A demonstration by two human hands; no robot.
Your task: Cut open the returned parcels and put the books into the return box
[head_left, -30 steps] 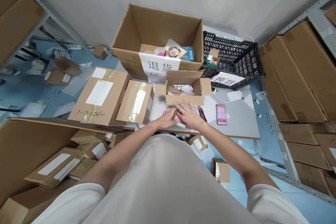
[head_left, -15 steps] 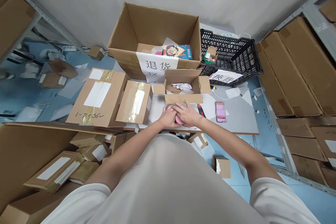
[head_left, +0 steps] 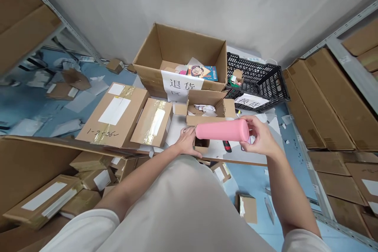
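Note:
My right hand [head_left: 260, 136] grips the wide end of a smooth pink bottle [head_left: 221, 130], fingers above and thumb below. The bottle lies nearly level above the table, its other end near my left hand. My left hand [head_left: 187, 141] holds a small open cardboard box [head_left: 203, 149] by its left side, thumb along the near edge. The bottle partly covers this box. Just behind stands an open carton [head_left: 206, 120] with crumpled white paper [head_left: 204, 108] in it. A red and black utility knife [head_left: 227, 146] rests on the table under the bottle.
A large open carton [head_left: 147, 75] with a white sign holds a blue boxed item [head_left: 203, 73]. Right of it stands a black plastic crate [head_left: 274, 90]. Two taped boxes, one large [head_left: 103, 126] and one smaller [head_left: 152, 122], sit left. Stacked cartons [head_left: 330, 102] line the right shelf.
My right hand has drawn the pink bottle out of the small box and moved right with it. My left hand stays at the box. The view has shifted slightly.

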